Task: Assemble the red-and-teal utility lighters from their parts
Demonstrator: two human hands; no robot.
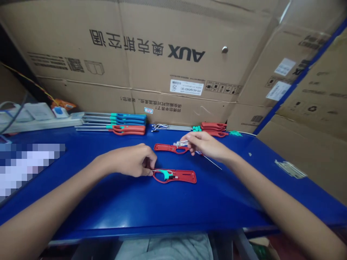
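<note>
My left hand (137, 160) is closed, its thumb and fingers pinching the left end of a red lighter shell half (188, 176) lying on the blue table. A green trigger (165, 174) and a small black and white part (173, 177) sit in this shell, along with a thin wire. Between the fingers of my right hand (202, 142) is a clear lighter fuel tank (181, 143), raised over the table. Behind it lies a second red shell half (164, 147), partly covered. A thin metal rod (213, 163) shows below my right hand.
Blue and red assembled lighters (130, 121) are stacked at the back left. Red shells (214, 127), metal tubes (179, 128) and green triggers (235, 133) lie at the back. Flat metal pieces (291, 169) are on the right. A large cardboard sheet (151, 72) stands behind the table.
</note>
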